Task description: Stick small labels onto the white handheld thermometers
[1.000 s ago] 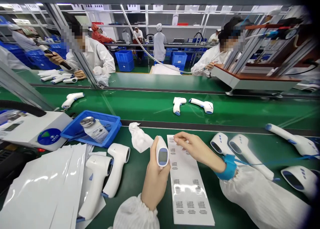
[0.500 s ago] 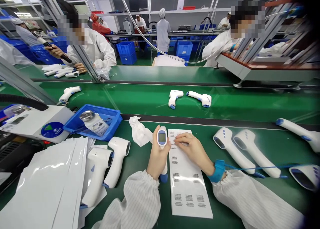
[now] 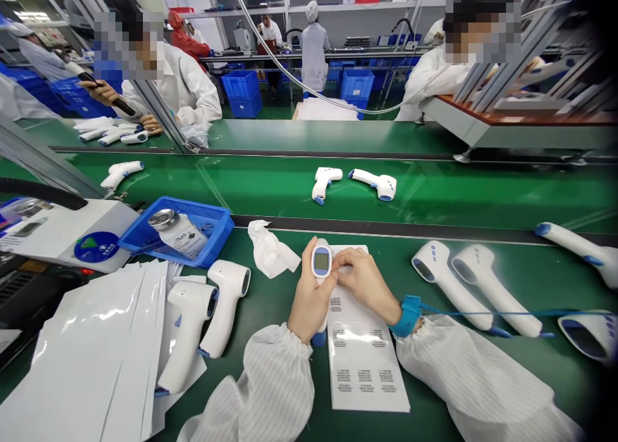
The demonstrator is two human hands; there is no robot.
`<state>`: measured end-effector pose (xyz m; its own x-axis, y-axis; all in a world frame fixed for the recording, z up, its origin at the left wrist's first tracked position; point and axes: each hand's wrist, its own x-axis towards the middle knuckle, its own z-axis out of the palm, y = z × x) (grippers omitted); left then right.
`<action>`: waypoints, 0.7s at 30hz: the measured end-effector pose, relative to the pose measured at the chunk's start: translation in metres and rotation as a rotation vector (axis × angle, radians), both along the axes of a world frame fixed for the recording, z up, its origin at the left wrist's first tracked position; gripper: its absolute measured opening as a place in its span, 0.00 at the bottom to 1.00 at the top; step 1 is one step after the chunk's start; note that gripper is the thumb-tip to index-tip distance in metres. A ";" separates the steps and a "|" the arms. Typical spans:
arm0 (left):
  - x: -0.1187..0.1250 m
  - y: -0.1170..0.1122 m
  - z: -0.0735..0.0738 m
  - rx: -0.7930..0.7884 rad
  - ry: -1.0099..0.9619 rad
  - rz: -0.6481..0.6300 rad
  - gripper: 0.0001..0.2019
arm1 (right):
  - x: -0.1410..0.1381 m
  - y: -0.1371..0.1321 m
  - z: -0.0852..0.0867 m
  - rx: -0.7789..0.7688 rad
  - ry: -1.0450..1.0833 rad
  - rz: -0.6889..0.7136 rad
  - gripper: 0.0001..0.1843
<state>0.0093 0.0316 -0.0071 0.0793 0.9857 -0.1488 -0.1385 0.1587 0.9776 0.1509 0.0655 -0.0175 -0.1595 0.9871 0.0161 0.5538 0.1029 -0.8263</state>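
My left hand (image 3: 309,303) is wrapped around a white-and-blue infrared thermometer (image 3: 321,262), held upright with its grey screen facing me; most of its handle is behind my fingers. Close against the thermometer's right side, my right hand (image 3: 362,281) has its thumb and fingers pinched together. What the pinch holds, if anything, cannot be made out. Under both hands lies a sheet of printed labels (image 3: 369,390), its upper part partly covered. A blue wrist strap (image 3: 407,316) with a cord circles my right wrist.
More thermometers lie right (image 3: 451,284) and left (image 3: 226,307), beside white sheets (image 3: 91,358). A blue tray (image 3: 224,239) holds a metal-capped bottle (image 3: 181,233); crumpled tissue (image 3: 270,249) lies nearby. Thermometers (image 3: 327,183) lie on the green belt (image 3: 261,191). Co-workers sit across it.
My right hand has left the label sheet's surface and come left to the thermometer, fingers now pinched. The left hand still holds the thermometer. Thermometers on the belt have shifted slightly left.
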 end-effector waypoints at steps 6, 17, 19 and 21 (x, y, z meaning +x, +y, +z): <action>-0.004 0.000 0.002 0.045 0.000 0.043 0.34 | 0.017 -0.012 0.050 -0.158 0.170 0.365 0.04; -0.005 -0.015 0.022 0.100 0.003 -0.045 0.35 | -0.002 -0.019 0.079 0.050 0.294 0.084 0.05; -0.006 -0.016 0.022 0.096 0.013 -0.054 0.35 | -0.002 -0.019 0.081 0.060 0.326 0.046 0.06; -0.008 -0.014 0.021 0.078 0.016 -0.039 0.35 | -0.001 -0.021 0.087 0.031 0.394 0.043 0.07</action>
<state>0.0017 0.0174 0.0138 0.1164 0.9905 -0.0728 -0.1181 0.0866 0.9892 0.1496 0.0443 0.0694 -0.1762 0.9777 0.1145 0.1893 0.1477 -0.9707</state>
